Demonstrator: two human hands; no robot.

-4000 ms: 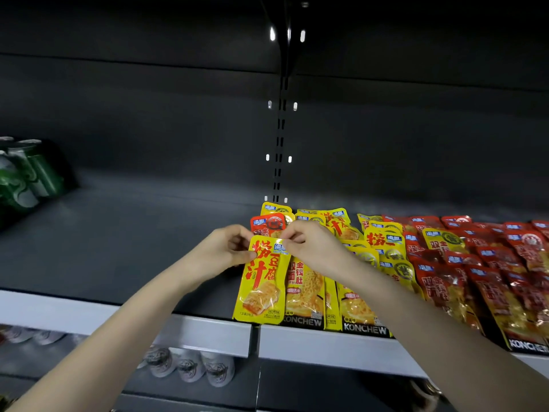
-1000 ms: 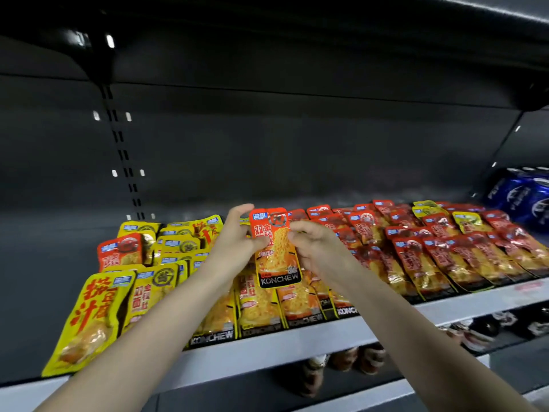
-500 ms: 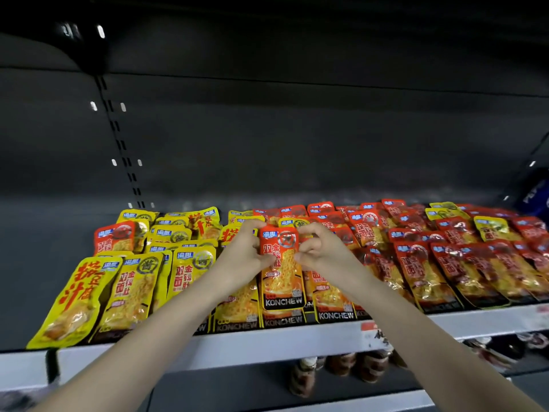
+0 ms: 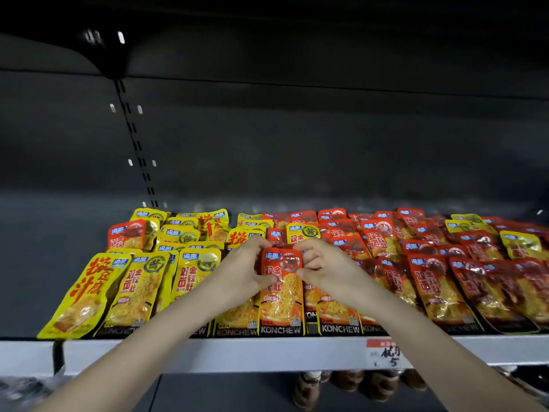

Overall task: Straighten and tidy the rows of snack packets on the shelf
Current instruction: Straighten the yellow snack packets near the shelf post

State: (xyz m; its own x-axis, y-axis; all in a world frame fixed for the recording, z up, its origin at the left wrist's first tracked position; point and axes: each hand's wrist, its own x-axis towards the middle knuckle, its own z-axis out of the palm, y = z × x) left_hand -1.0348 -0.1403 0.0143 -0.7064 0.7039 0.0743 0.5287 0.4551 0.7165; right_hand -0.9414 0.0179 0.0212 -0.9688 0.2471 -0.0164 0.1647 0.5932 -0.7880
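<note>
The orange-red packet [image 4: 281, 289] pinched between the left hand [image 4: 240, 272] and right hand [image 4: 323, 269] is glossy, crinkled plastic film; the yellow packets [image 4: 139, 286] left of them shine alike. Below the wrists, the shelf edge [image 4: 237, 353] looks smooth matt metal, its price label [image 4: 384, 353] paper.

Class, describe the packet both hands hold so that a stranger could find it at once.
Start at the pale shelf edge and find the front row of packets above it. Near the row's middle, where yellow packets give way to red packets, lies a red-orange packet. It alone is pinched at its top corners by the left hand and right hand.
</note>
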